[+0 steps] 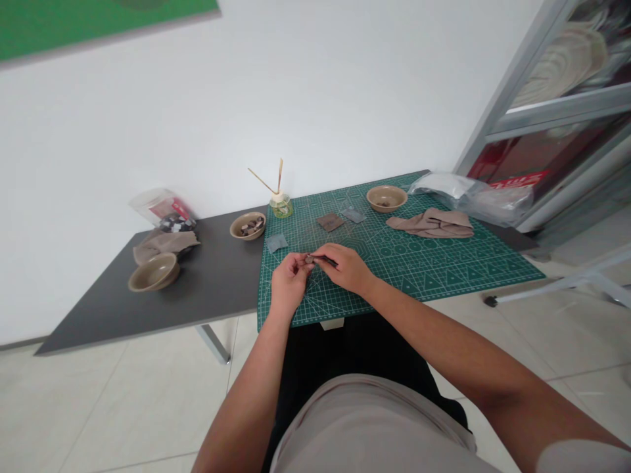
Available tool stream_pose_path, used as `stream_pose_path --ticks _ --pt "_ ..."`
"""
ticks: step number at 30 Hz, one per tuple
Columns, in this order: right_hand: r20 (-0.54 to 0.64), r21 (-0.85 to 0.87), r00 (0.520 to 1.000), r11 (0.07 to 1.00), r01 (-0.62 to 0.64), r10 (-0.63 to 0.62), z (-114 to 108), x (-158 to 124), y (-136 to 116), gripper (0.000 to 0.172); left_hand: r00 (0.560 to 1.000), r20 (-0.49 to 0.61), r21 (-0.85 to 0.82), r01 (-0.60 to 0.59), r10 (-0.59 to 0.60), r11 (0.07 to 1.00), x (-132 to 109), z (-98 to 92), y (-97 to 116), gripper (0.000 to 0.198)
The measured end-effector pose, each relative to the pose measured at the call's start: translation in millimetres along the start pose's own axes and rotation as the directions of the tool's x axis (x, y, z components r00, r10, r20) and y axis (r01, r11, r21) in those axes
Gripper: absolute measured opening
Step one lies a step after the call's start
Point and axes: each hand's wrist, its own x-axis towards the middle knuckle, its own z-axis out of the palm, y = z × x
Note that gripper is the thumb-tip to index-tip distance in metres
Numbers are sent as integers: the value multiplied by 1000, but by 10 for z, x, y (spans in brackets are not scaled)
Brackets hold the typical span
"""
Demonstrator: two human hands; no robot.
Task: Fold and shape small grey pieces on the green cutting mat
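Note:
Over the front part of the green cutting mat, my two hands meet at the fingertips. My left hand is closed in a pinch on a small brownish piece, too small to name exactly. Against that piece, my right hand is closed around something thin and dark, mostly hidden by the fingers. Just beyond the hands lie a brown square sheet, a grey sheet and another grey sheet.
A bowl of small dark and pale pieces stands left of a reed diffuser. Another bowl, a cloth and a plastic bag lie right. Far left are a bowl, a cloth and a tipped plastic container.

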Motion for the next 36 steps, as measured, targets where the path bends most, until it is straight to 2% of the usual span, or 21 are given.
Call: stream_pose_path --ticks 13,20,28,36 --pt "22 -13 1000 1000 -1 1 24 1 18 13 1000 3 -58 23 -23 998 11 1 15 6" --pt "-18 -25 1000 1000 -5 5 21 -8 24 8 999 8 -76 32 -31 997 5 -2 28 9" --pt "27 -17 1000 1000 -5 6 25 4 14 11 999 4 -88 34 -34 996 13 -4 66 8" --pt "0 -34 1000 999 -12 12 12 -1 16 10 1000 4 -101 15 -15 995 17 -4 63 8"
